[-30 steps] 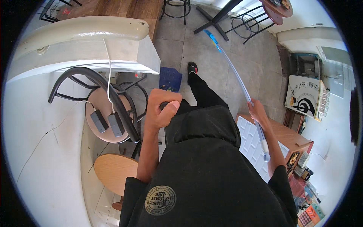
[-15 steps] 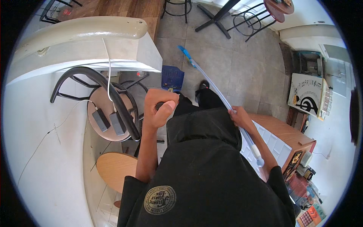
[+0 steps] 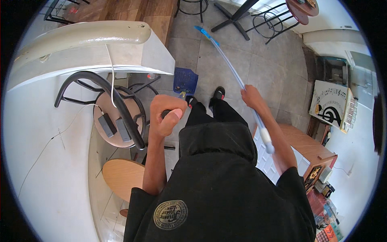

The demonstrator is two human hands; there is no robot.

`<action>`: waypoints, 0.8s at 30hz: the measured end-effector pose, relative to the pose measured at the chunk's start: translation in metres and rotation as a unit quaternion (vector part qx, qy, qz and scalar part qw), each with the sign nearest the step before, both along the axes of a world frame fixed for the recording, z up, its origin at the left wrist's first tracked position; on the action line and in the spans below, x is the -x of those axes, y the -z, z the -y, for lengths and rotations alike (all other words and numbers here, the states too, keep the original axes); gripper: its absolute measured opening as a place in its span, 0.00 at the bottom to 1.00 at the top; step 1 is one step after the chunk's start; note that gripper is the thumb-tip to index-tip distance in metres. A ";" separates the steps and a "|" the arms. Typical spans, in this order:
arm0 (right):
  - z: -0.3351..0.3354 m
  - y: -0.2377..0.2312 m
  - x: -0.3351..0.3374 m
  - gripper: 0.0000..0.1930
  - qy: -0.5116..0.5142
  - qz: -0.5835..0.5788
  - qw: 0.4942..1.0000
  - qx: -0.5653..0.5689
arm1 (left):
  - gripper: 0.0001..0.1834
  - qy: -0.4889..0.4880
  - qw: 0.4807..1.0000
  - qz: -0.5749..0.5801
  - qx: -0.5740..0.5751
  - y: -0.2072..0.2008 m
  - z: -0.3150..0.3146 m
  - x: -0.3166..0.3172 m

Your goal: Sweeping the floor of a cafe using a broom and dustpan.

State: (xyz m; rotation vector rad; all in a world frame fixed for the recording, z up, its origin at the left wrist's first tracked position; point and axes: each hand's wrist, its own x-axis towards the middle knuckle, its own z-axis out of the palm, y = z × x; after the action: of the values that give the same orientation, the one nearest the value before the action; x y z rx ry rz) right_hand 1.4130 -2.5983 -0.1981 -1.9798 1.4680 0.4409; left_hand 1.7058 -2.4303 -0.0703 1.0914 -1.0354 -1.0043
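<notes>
My left hand [image 3: 167, 115] is closed around the dark handle end of a long-handled dustpan. The pan [image 3: 185, 82] is dark blue, with small bits of debris in it, and rests at floor level just left of my feet. My right hand [image 3: 253, 97] grips the pale shaft of a broom [image 3: 231, 66], whose white upper end lies along my right forearm. The broom's blue head [image 3: 206, 34] reaches the grey floor well ahead, beyond the dustpan. Most of the dustpan's handle is hidden behind my left fist.
To my left a black-framed chair [image 3: 105, 117] carries two grey adapters with white cables, beside a white counter [image 3: 157, 56]. A round wooden stool [image 3: 123, 177] stands nearer. Table legs [image 3: 236, 18] and stools are at the far end. A wooden cabinet [image 3: 298, 139] is on my right.
My right hand has moved forward with the broom, and its head has slid farther away along the floor. My left hand and the dustpan have barely moved.
</notes>
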 end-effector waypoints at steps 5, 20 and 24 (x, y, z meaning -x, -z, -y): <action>-0.023 0.042 -0.049 0.11 -0.014 -0.032 0.999 -0.021 | 0.14 -0.005 1.000 0.001 0.000 0.000 0.001 0.002; -0.064 -0.113 -0.009 0.15 0.058 0.035 0.968 -0.240 | 0.16 -0.025 1.000 0.009 0.007 0.003 -0.008 0.003; -0.047 -0.102 -0.012 0.15 0.125 0.089 0.953 -0.262 | 0.16 -0.021 1.000 0.010 0.005 -0.002 -0.010 0.003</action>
State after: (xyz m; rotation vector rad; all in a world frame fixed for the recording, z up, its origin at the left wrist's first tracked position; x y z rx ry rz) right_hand 1.4248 -2.5512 -0.0958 -1.3596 1.2985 0.4685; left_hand 1.7023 -2.4206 -0.0684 1.1129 -1.0290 -0.9545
